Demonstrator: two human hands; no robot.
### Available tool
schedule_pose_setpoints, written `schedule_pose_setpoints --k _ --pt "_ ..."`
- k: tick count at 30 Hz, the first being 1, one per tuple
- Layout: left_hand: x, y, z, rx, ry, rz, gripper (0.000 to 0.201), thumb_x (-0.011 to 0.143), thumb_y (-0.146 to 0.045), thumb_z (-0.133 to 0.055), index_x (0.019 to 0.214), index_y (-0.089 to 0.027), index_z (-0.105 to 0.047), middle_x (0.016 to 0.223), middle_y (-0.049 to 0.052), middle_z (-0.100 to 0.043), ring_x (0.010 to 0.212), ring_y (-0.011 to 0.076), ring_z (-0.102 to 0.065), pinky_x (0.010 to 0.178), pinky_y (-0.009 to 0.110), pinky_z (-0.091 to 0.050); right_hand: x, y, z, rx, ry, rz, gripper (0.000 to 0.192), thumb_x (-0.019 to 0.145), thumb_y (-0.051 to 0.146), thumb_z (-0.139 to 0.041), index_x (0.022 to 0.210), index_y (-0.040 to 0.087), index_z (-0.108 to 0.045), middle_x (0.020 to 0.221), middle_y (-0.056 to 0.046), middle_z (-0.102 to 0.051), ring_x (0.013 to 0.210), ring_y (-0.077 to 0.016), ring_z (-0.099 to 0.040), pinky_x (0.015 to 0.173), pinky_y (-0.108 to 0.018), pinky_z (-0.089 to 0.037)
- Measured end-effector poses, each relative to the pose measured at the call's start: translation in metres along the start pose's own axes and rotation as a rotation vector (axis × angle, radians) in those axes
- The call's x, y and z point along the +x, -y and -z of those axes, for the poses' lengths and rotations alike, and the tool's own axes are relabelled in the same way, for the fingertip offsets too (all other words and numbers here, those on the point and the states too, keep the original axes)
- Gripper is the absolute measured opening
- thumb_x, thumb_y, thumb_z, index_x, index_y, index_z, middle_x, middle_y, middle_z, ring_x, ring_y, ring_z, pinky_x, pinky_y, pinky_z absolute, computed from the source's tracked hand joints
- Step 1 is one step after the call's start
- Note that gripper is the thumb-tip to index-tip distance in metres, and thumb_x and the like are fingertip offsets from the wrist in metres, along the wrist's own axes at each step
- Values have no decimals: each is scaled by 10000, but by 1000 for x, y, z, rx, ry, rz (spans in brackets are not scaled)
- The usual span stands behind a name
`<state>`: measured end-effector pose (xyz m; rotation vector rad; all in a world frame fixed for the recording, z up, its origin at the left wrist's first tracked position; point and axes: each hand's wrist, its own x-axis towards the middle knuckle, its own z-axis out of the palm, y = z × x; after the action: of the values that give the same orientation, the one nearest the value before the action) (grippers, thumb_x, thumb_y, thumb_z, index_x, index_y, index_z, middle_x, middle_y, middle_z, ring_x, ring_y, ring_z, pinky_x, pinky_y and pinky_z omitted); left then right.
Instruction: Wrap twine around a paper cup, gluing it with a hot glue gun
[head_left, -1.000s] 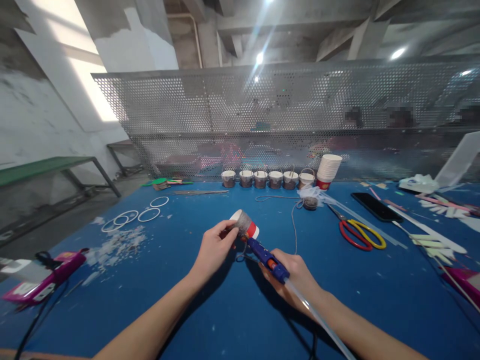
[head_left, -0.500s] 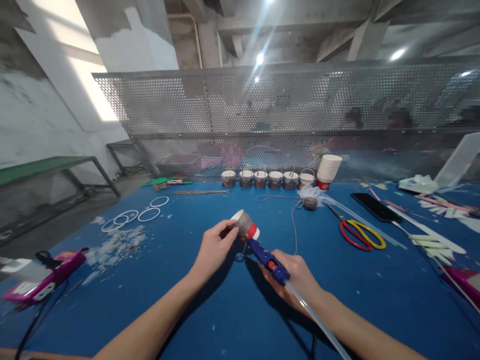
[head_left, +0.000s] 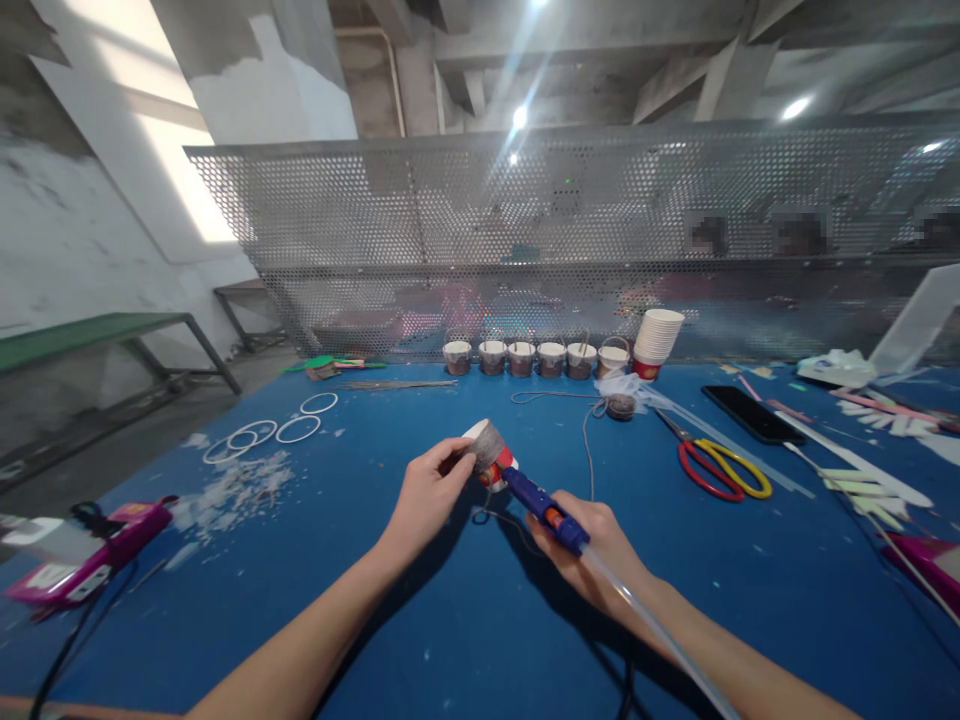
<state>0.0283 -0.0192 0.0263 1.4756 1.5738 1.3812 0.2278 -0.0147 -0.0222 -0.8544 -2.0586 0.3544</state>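
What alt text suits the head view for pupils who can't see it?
The left hand holds a tilted paper cup partly wrapped in grey cord, while the right hand aims a blue glue gun at it. Six small buckets stand beyond.

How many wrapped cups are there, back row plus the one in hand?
7: six wrapped cups side by side before the perforated panel, one partly wrapped cup in the left hand.

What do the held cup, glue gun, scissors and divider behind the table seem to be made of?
Held cup: likely paper, printed red and white, with a matte grey wrap, perhaps cord.
Glue gun: probably smooth plastic, from its even, moulded-looking blue body.
Scissors: grey blades, likely metal; smooth-looking red and yellow handles, probably plastic.
Divider: seemingly sheet metal, grey, shiny, full of small holes.
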Motion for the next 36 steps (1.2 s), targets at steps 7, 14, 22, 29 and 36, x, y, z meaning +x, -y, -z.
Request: schedule_pose_setpoints --k 7,14,22,29,36 --pt "2 1 0 -17 10 12 238 725 -325 -592 838 -157 -717 767 46 -722 690 169 -627 673 272 -485 -1 2 -5 5 -27 14 261 876 317 -485 636 223 -440 495 31 -508 381 -86 -429 425 -201 -316" --pt "5 2 1 -29 3 37 223 693 -317 -589 801 -152 -695 682 16 -667 591 133 -547 575 245 -430 4 4 3 51 -3 -122 285 865 339 -509 616 221 -437 489 27 -506 401 -95 -436 422 -203 -338" --pt "6 2 2 -52 -5 45 161 644 -296 -557 697 -168 -640 537 -36 -531 494 105 -443 502 228 -356 3 9 3 119 56 -178 277 853 360 -504 623 210 -466 508 23 -505 425 -98 -420 450 -213 -370" --pt "7 4 3 -69 -3 63 109 628 -244 -513 630 -173 -596 501 -46 -479 482 98 -408 493 222 -323 7 11 8 207 50 -288 300 840 374 -506 600 209 -433 514 30 -474 449 -89 -373 432 -210 -329" --pt "6 0 3 -73 25 43 132 652 -290 -552 589 -177 -581 487 -42 -475 489 107 -426 492 232 -345 4 13 6 172 58 -215 287 847 353 -502 606 208 -447 508 27 -490 437 -88 -387 446 -210 -351"
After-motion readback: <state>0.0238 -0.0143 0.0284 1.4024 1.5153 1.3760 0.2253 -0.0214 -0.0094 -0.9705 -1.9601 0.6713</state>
